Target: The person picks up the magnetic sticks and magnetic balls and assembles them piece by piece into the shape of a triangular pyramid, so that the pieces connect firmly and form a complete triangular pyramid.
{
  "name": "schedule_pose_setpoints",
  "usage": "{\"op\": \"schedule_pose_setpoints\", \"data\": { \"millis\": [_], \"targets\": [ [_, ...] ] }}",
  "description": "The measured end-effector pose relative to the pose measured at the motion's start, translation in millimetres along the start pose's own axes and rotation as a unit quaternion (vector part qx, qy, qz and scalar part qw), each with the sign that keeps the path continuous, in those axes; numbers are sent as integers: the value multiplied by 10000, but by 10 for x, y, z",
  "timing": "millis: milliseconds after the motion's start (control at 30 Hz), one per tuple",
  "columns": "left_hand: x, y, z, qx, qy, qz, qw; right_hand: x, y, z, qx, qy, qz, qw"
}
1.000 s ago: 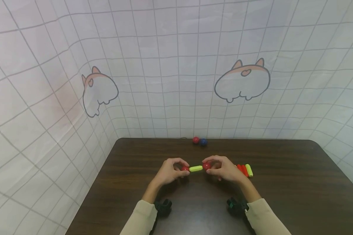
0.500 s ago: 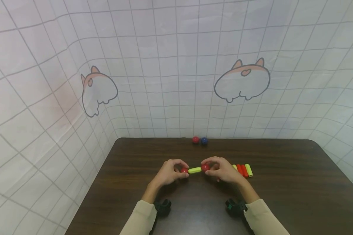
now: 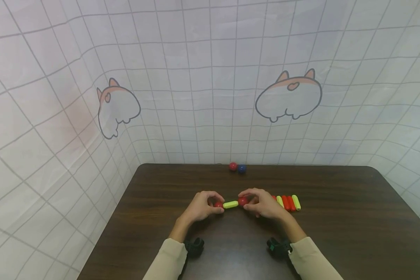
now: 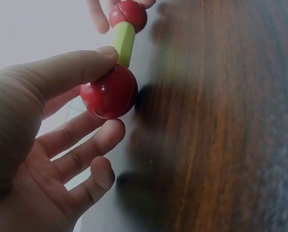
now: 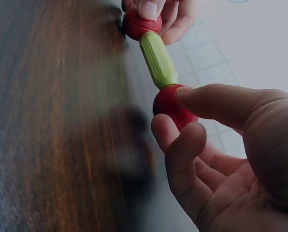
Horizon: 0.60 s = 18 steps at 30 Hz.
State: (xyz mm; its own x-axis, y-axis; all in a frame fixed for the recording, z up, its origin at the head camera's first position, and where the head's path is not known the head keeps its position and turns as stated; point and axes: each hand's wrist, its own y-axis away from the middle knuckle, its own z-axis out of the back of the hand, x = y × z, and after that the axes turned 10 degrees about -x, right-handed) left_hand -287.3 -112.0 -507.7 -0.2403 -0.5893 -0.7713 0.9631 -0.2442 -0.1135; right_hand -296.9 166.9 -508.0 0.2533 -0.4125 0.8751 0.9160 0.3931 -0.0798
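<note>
Yellow-green rod [image 3: 230,204], low centre of head view, between left red ball [image 3: 218,205], pinched by left hand [image 3: 199,207], and right red ball [image 3: 243,201], pinched by right hand [image 3: 266,205]. Risk: off-axis push could pop rod loose. Versus earlier: rod slightly left, lower; red stick [image 3: 274,197] peeks out.

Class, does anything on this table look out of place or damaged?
Nothing stands out: a yellow stick runs between two held red balls, the other sticks in view lie side by side, and no damage shows.

The yellow-green rod [image 3: 230,204] blocks the gap between the hands [image 3: 199,207] [image 3: 262,203]; the table [image 3: 143,206] left of them is free.
</note>
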Motion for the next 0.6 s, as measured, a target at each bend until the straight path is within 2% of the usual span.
{"op": "schedule_pose_setpoints", "data": {
  "millis": [167,300,600],
  "targets": [
    [14,2,-1,-11,-33,-42,10000,2,5,27,30,-28,-68,10000],
    [23,12,0,12,-93,-34,10000,7,22,114,-131,-92,-30,9999],
    [35,15,-1,37,-82,7,10000,44,131,553,-772,-122,-5,9969]
  ]
}}
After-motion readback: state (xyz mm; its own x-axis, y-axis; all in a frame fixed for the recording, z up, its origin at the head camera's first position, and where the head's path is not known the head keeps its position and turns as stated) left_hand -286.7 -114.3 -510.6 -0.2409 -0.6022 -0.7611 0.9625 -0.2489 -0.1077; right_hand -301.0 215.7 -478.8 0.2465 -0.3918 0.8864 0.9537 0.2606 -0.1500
